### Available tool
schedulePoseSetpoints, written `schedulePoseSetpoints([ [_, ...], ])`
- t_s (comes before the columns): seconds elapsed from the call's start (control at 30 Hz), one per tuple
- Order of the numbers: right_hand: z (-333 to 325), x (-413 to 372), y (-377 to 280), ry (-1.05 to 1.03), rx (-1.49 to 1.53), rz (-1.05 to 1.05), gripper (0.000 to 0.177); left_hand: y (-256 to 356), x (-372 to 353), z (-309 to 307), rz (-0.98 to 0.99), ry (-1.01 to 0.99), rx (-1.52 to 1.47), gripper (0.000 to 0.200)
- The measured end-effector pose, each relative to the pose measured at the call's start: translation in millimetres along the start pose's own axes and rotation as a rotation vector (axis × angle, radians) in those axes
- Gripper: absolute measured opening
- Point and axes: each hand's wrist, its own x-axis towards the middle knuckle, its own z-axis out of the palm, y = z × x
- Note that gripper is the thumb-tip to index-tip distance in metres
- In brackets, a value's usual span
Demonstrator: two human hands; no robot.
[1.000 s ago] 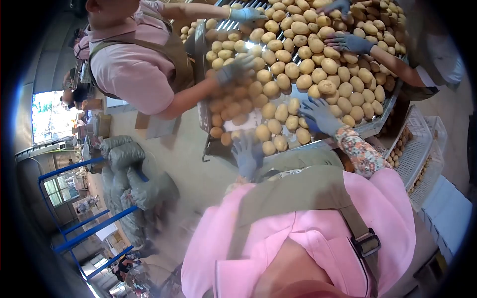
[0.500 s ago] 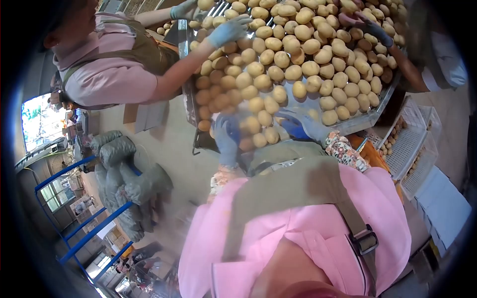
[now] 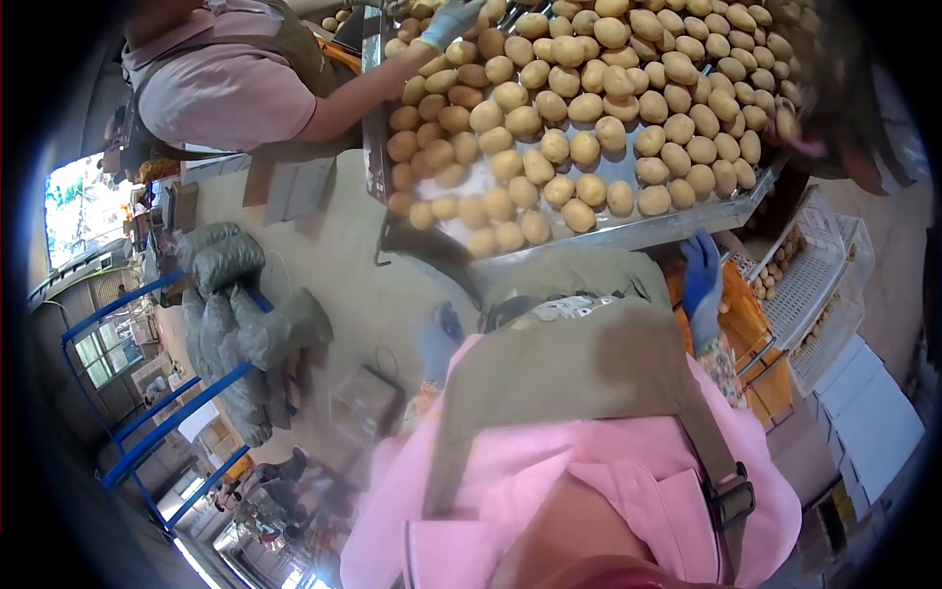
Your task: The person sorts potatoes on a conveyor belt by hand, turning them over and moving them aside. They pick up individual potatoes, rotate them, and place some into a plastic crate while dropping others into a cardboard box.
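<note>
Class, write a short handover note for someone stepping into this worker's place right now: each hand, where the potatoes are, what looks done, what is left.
Left hand: gloved, blurred, low beside the apron, off the table; I cannot tell whether it holds anything.
Right hand: gloved, fingers straight, nothing seen in it, below the table rim by the orange crate.
Potatoes: spread over the table; a co-worker's hand is among them at the far left.
Done: some potatoes lie in the white baskets on the right.
Left: the table is covered with potatoes.
</note>
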Motion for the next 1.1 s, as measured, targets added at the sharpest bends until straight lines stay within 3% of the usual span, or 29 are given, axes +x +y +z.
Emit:
schedulePoseSetpoints([
  [0.03, -17.0, -19.2, 28.8, 0.072, 0.12, -0.04, 0.036, -60.2, -13.3, 22.6, 0.275, -0.217, -0.164, 0.033],
  [0.07, -30.6, -39.3, 38.1, 0.125, 0.021, -0.005, 0.037, -118.0, -18.5, 47.7, 0.547, -0.435, -0.327, 0.036],
  [0.1, -43.4, -60.9, 47.2, 0.177, -0.08, 0.034, 0.039, -130.0, -28.3, 55.4, 0.536, -0.554, -0.342, 0.036],
  [0.13, -53.0, -90.3, 73.6, 0.255, -0.078, 0.031, 0.037, -123.2, -37.5, 55.1, 0.39, -0.564, -0.275, 0.036],
  [0.2, -62.5, -128.2, 113.4, 0.382, -0.102, 0.078, 0.035, -109.9, -42.5, 51.1, 0.197, -0.552, -0.16, 0.036],
  [0.3, -69.0, -172.8, 126.0, 0.415, -0.194, 0.222, 0.034, -98.1, -37.6, 38.7, 0.037, -0.491, -0.033, 0.035],
  [0.57, -69.9, -207.2, 118.2, 0.34, -0.314, 0.334, 0.034, -91.0, -19.6, 15.3, -0.033, -0.368, 0.026, 0.035],
  [1.1, -72.3, -126.0, 86.9, 0.137, -0.402, 0.209, 0.032, -78.5, -36.2, 8.3, -0.087, -0.259, 0.041, 0.034],
])
